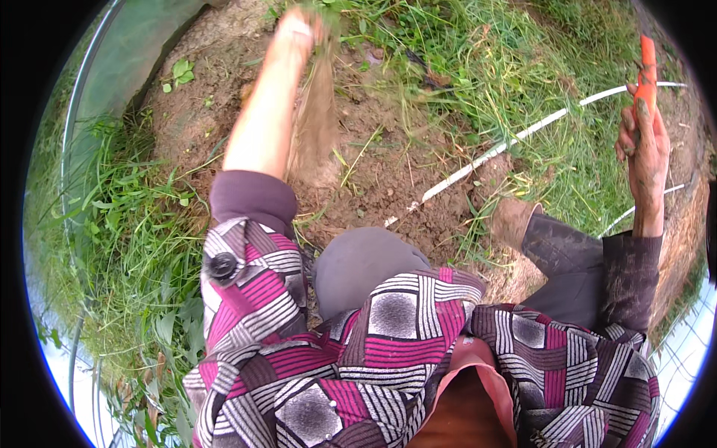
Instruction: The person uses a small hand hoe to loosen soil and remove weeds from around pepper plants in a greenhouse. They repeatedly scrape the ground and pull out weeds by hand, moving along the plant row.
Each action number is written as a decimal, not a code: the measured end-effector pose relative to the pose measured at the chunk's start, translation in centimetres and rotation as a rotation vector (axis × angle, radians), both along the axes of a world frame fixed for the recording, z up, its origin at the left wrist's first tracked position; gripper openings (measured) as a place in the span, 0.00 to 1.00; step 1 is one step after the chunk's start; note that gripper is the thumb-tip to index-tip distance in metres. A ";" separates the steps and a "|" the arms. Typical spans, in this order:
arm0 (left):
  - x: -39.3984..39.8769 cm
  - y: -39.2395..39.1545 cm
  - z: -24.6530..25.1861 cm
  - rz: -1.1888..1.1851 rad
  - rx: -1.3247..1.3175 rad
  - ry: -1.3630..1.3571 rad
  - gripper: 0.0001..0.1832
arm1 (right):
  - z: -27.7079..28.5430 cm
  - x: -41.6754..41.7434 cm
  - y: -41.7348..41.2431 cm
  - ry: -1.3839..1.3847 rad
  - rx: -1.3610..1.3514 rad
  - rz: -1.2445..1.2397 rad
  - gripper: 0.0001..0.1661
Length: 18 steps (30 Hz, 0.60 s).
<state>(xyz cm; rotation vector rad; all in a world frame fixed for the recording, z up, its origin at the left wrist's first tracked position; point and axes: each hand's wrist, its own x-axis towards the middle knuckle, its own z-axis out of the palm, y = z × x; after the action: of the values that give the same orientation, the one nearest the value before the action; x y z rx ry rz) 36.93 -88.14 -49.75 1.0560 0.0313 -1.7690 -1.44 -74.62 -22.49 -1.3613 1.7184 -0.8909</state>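
My left hand (302, 25) reaches to the top of the view, blurred by motion, beside green weeds. A brown streak (316, 123), perhaps soil or roots, hangs below it. I cannot tell whether the fingers hold anything. At the far right my right hand (644, 131) is raised, smeared with mud. Its fingers are closed around an orange, mud-marked stick-like object (647, 67), which points upward. What kind of thing it is stays unclear; part of it is hidden in the palm. Between the hands lies bare, clumpy soil (386, 196) with scattered grass stems.
A thin white pipe (504, 147) runs diagonally over soil and grass (493, 67). My grey-clad knee (367, 269) and muddy boot (510, 221) are close by. Tall weeds (145, 224) grow at the left, near a greenish sheet (126, 61) with a pale curved rod (78, 95).
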 end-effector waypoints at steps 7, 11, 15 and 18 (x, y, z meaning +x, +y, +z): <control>6.2 -12.6 18.3 -0.255 -0.735 -0.151 0.08 | -1.7 3.5 -1.6 -0.142 0.018 0.073 0.23; 11.2 -0.2 8.9 -0.021 -0.363 -1.042 0.09 | 0.0 2.6 -1.5 -0.074 0.048 0.023 0.25; 11.9 19.3 5.2 -0.228 0.057 -1.383 0.15 | -2.0 3.2 -2.2 -0.116 0.023 0.147 0.26; 9.4 31.1 1.6 -0.308 0.124 -1.571 0.15 | -3.1 5.8 -2.3 -0.098 0.046 0.172 0.25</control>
<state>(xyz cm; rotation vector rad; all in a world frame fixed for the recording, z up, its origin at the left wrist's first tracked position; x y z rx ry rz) 46.29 -57.09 -48.14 2.3353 -1.0198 -0.7452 4.31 -76.91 -25.64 -1.3885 1.5145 -0.8032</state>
